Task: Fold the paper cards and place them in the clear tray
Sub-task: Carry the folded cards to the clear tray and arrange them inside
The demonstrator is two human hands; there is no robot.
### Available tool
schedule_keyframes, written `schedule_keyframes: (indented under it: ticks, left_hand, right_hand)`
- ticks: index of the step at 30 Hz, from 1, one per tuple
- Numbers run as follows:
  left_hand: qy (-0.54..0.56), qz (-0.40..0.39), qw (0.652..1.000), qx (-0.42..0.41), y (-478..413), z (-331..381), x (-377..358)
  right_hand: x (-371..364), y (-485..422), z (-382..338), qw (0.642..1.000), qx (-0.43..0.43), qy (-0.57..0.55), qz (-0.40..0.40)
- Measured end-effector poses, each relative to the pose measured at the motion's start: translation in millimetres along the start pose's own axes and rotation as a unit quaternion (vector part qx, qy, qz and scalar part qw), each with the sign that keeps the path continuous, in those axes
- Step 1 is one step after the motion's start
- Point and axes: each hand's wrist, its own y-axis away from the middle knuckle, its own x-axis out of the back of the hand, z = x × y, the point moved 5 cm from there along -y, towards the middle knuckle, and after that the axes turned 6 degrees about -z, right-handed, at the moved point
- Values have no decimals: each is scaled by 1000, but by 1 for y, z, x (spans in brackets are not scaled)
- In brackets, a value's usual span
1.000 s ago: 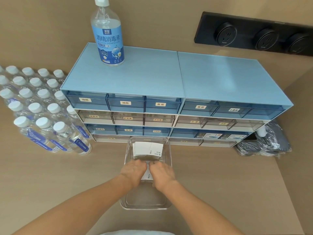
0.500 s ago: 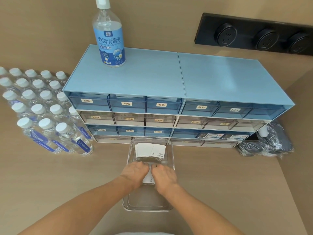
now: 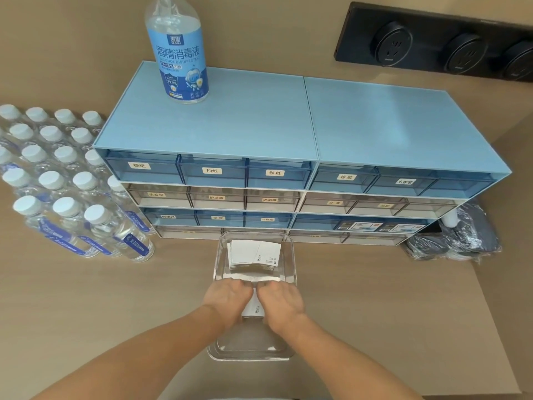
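Observation:
A clear tray (image 3: 291,352) lies on the tan counter straight in front of me. A stack of white paper cards (image 3: 253,254) rests in its far end. My left hand (image 3: 227,298) and my right hand (image 3: 281,300) meet side by side over the tray's middle, fingers curled down onto one white paper card (image 3: 253,308). Only a strip of that card shows between the two hands; whether it is folded is hidden.
Blue drawer units (image 3: 259,131) with labelled drawers stand just behind the tray, a disinfectant bottle (image 3: 180,50) on top. Several capped water bottles (image 3: 66,203) crowd the left. Dark wrapped items (image 3: 458,241) lie at the right. A black socket strip (image 3: 438,44) hangs on the wall.
Both hands stay pressed together on the card over the tray's middle; they barely shift. The view has drifted slightly.

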Motion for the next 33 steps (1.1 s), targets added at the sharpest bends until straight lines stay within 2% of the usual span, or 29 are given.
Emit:
schedule_keyframes:
  ticks: [7, 15, 19, 23, 25, 33]
  left_hand:
    - [9, 2, 1000, -18, 2, 1, 1]
    - [7, -16, 999, -28, 2, 6, 11]
    - [57, -44, 997, -22, 6, 0, 18]
    - [145, -94, 985, -32, 7, -13, 33]
    - [158, -117, 980, -35, 5, -18, 39]
    - [115, -127, 984, -49, -8, -19, 44]
  right_hand:
    - [1, 1, -2, 1000, 5, 5, -1]
    - [9, 3, -4, 999, -3, -8, -45]
    - [21, 9, -1, 995, 20, -45, -87]
    - [34, 8, 9, 979, 39, -136, -146]
    - [42, 2, 14, 974, 46, -138, -175]
    - [53, -29, 17, 977, 62, -104, -175]
